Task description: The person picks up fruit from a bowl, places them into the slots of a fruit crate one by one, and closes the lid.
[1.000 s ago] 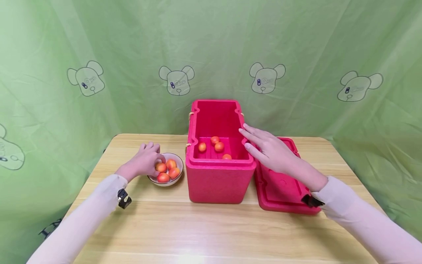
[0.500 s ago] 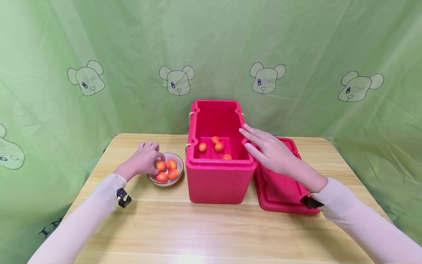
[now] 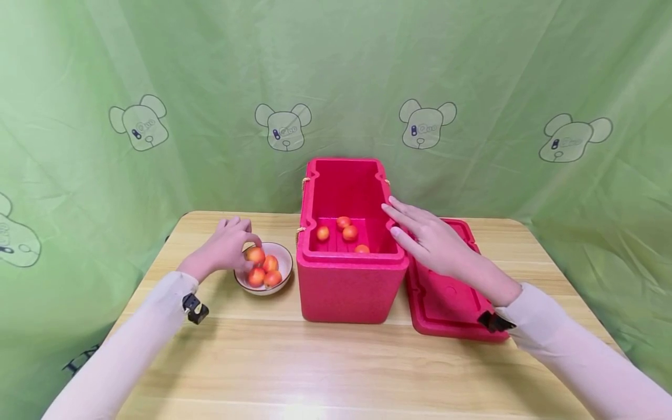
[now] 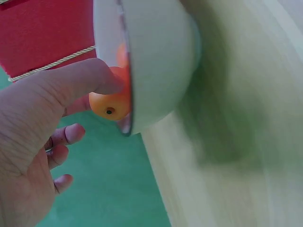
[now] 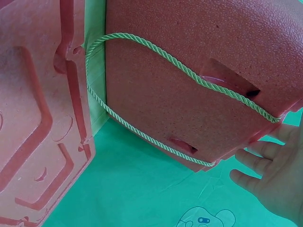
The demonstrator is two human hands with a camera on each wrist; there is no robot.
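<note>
My left hand [image 3: 227, 248] pinches a small orange-red round fruit [image 4: 110, 105] between thumb and fingers, at the left rim of a white bowl [image 3: 283, 256] with a dark edge. A dark spot marks the fruit's end in the left wrist view. Several like fruits [image 3: 270, 263] lie in the bowl. To its right stands a red foam box [image 3: 352, 294], uncovered, with several orange-red fruits [image 3: 350, 233] on its floor. My right hand [image 3: 433, 239] rests with straight fingers on the box's right rim; the right wrist view shows those fingers at the rim's edge.
A red lid [image 3: 451, 303] lies on the wooden table [image 3: 315, 373] right of the box, under my right forearm. Twisted rope [image 5: 161, 52] hangs along the box's side. A green cloth [image 3: 352, 70] with bear drawings closes off the back and sides.
My left hand has shifted slightly left and drawn one fruit up towards the bowl's left rim. The other fruits in the bowl have rolled a little. My right hand stays put.
</note>
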